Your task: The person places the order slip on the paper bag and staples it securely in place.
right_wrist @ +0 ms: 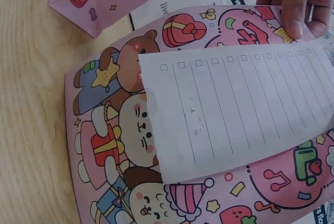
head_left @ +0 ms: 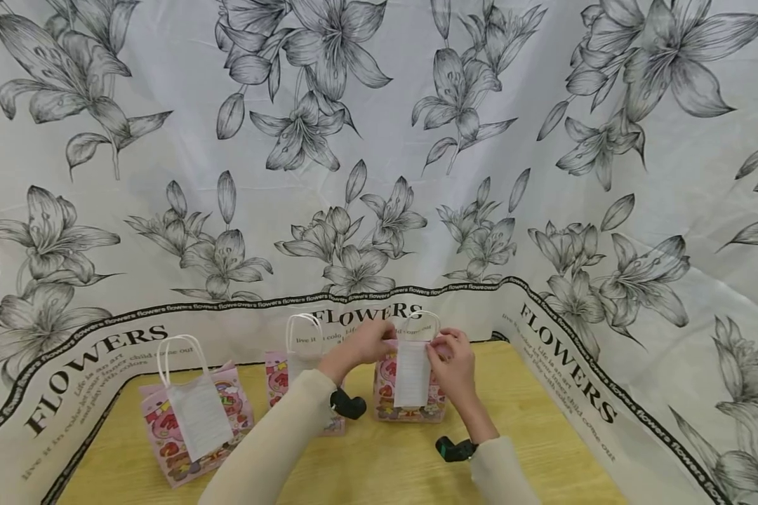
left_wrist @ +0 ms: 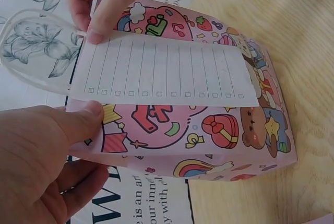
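Note:
A pink cartoon-print paper gift bag [head_left: 384, 386] stands upright on the table. A ruled white paper sheet [head_left: 412, 379] with small checkboxes hangs over its front. My left hand [head_left: 374, 341] pinches the bag's top edge on the left, thumb in front and fingers behind, as the left wrist view shows. At the opposite top corner my right hand [head_left: 455, 361] pinches the edge, its thumb [left_wrist: 97, 35] on the sheet's corner. White loop handles [left_wrist: 36, 83] rise between the hands. The right wrist view shows the sheet's torn bottom edge and the left hand [right_wrist: 297, 10], not the right hand.
Two similar pink bags with white sheets and handles stand to the left: one [head_left: 154, 424] at the far left, another [head_left: 276, 379] partly behind my left forearm. A white flower-print curtain [head_left: 379, 231] backs the yellow wood-grain table [head_left: 379, 470].

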The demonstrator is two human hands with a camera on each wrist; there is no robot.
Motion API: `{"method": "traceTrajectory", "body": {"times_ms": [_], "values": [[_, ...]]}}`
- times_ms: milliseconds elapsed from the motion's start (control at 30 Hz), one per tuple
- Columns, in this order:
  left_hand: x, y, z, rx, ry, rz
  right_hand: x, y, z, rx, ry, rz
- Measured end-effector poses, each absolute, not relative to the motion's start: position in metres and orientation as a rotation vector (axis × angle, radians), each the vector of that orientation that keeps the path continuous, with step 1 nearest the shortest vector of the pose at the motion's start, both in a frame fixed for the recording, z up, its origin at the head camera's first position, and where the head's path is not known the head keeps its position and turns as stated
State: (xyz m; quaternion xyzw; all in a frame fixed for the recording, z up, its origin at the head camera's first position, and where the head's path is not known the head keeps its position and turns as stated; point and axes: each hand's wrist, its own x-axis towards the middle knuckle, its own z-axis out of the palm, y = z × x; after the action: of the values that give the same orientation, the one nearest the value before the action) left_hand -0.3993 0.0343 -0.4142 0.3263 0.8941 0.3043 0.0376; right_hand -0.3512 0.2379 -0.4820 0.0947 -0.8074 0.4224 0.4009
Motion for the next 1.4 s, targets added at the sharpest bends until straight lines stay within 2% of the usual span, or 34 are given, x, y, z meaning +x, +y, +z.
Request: {"method": "traceTrajectory", "body": {"times_ms": [200,433,767,967,1233,1400], "values": [[-0.391,0.032,-0.413,0.968,2.711,0.946,-0.345,0.243,-0.479,0.037,-2.202,1.188],[-0.387,0.04,-0.419,0.863,2.746,1.08,-0.35,0.254,-0.478,0.098,-2.233,1.054],[-0.38,0.043,-0.451,0.698,2.681,1.701,-0.353,0.258,-0.476,0.295,-2.274,1.119],[-0.382,0.041,-0.468,0.614,2.526,1.871,-0.353,0.255,-0.484,0.273,-2.28,1.173],[-0.381,0.038,-0.472,0.725,2.358,2.0,-0.351,0.245,-0.479,0.207,-2.245,1.168],[-0.376,0.037,-0.484,0.66,2.253,2.057,-0.34,0.242,-0.488,0.187,-2.233,1.219]]}}
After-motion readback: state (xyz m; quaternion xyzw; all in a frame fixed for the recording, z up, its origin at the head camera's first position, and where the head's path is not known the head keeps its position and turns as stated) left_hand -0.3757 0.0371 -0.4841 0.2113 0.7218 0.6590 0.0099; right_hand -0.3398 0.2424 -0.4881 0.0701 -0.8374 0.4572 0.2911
